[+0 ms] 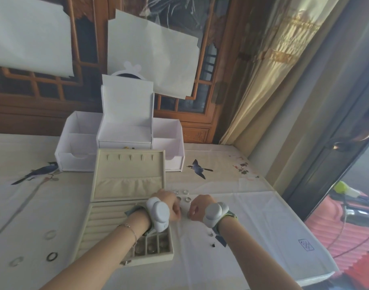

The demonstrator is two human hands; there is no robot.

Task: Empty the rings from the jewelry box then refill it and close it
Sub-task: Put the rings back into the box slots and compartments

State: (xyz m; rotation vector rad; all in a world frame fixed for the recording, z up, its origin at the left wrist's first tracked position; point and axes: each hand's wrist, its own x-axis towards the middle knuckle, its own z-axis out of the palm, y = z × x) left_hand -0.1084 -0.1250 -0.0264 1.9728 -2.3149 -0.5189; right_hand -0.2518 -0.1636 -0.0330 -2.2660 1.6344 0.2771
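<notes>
The beige jewelry box (104,225) lies open on the table, its lid (127,174) laid back. Its ring rolls look bare, and small pieces sit in the front compartments (152,245). Several silver rings (186,191) lie on the cloth just right of the lid. My left hand (171,204) hovers past the box's right edge with its fingers curled under; what it holds is hidden. My right hand (198,208) faces it a few centimetres away, fingertips pinching a small silver ring (188,215) low over the cloth.
A white desk organizer (125,130) stands behind the box. Three more rings lie left of the box: a clear one (50,234), a dark one (52,256) and a pale one (16,261). Two tiny pieces (210,234) sit under my right wrist. The table's edge runs along the right.
</notes>
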